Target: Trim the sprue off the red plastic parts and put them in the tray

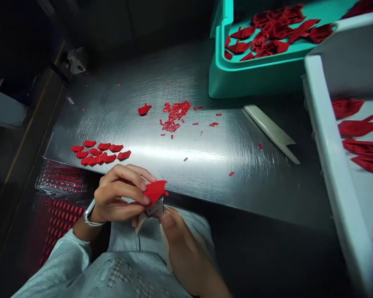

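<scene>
In my left hand (121, 194) a flat red piece (154, 192) is pinched between thumb and fingers, just over the table's front edge. My right hand (177, 231) is closed round metal nippers (156, 207) with pale handles. Their jaws meet the lower edge of the red piece, close to a small red tab; whether they are fully closed is hidden. Beyond my left hand, several small curved red pieces (104, 146) lie grouped on the metal table (136, 136). A single red piece with a stub (144, 109) lies farther back.
Small red offcuts (178, 111) are heaped mid-table, with others scattered around. A teal bin (251, 78) of red pieces stands at back right. A pale notched strip (270, 131) lies before it. On the right is a white tray (329, 136); clear trays (60, 178) sit lower left.
</scene>
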A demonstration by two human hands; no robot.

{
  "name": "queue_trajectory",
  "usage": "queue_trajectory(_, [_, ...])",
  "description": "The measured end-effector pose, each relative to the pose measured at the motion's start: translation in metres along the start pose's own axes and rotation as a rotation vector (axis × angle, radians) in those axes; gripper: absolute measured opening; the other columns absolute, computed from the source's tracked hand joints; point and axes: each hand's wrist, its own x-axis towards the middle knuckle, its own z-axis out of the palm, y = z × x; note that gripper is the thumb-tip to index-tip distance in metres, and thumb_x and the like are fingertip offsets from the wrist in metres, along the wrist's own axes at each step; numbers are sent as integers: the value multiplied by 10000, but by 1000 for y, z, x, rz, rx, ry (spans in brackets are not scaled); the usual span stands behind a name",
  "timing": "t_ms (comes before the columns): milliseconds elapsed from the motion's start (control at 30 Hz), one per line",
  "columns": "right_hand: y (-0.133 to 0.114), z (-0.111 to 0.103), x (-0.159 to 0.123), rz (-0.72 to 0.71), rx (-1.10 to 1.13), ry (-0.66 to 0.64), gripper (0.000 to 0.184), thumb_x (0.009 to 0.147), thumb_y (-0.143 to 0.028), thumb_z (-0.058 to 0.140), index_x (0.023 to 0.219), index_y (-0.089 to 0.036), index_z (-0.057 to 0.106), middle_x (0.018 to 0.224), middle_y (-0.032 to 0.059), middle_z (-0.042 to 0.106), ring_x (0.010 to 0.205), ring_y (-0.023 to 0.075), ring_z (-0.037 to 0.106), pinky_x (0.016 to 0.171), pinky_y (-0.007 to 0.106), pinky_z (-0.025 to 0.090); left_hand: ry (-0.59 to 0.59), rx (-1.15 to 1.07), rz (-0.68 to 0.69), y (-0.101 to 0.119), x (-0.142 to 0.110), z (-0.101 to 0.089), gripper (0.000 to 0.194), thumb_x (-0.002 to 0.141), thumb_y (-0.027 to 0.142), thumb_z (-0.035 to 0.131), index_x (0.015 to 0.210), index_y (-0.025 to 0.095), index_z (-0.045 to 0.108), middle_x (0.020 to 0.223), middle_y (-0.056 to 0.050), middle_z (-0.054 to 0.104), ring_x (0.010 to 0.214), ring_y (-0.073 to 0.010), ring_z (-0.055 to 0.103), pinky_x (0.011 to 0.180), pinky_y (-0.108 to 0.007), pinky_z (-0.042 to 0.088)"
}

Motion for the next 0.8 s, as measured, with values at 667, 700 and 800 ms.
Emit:
queue_trajectory(667, [-1, -7, -4, 16, -71, -18, 707, 1042, -800, 219, 859, -272, 651, 792, 26, 707, 735, 221, 646, 701, 353, 509, -161, 54, -16, 7, -11, -23, 63, 882, 270, 840, 871, 298, 784, 912, 5, 691, 919, -212, 783, 745, -342, 716])
queue_trajectory(700, [-2, -7, -4, 17, -71, -21, 706, 1045, -798, 213, 850, -269, 638, 797, 24, 707, 736, 216, 648, 702, 351, 504, -184, 59, -46, 8, -14, -24, 69, 877, 286, 845, 908, 321, 794, 903, 8, 687, 908, -217, 781, 748, -358, 717])
queue_trajectory(800, [-2, -7, -4, 20, -81, -14, 681, 1066, -764, 208, 801, -257, 578, 754, 11, 669, 685, 192, 614, 673, 342, 464, -210, 125, -44, 13, -17, -26, 46, 937, 304, 780, 976, 309, 803, 892, -4, 676, 933, -220, 773, 760, -353, 710])
